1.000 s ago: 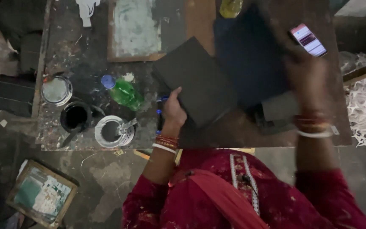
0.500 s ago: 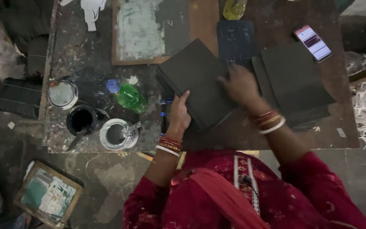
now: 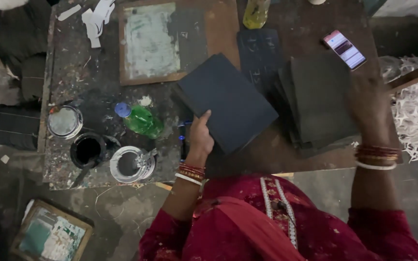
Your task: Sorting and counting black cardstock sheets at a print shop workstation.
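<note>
Nearest the camera, at the near edge of the table (image 3: 286, 166), the left hand (image 3: 200, 137) is clamped on the near-left corner of a dark board (image 3: 228, 108), thumb on top and fingers hidden beneath; the board lies tilted on the tabletop, just left of a stack (image 3: 318, 104) of like boards. On the right, the right hand (image 3: 369, 104) hangs blurred over the stack's right edge; I cannot tell whether its fingers are apart or together, nor whether it touches the stack. Left of the left hand stand a tin (image 3: 131, 164) with a brush in it, a black pot (image 3: 88, 150) and a lidded tin (image 3: 65, 122), with a green bottle (image 3: 141, 120) lying on its side just beyond them. Farther back, a wooden frame (image 3: 153, 43) with a pale screen lies flat, a dark printed sheet (image 3: 260, 55) sits to its right, and a phone (image 3: 344, 50) lies beyond the stack. At the far edge stands a yellow bottle (image 3: 256, 13).
</note>
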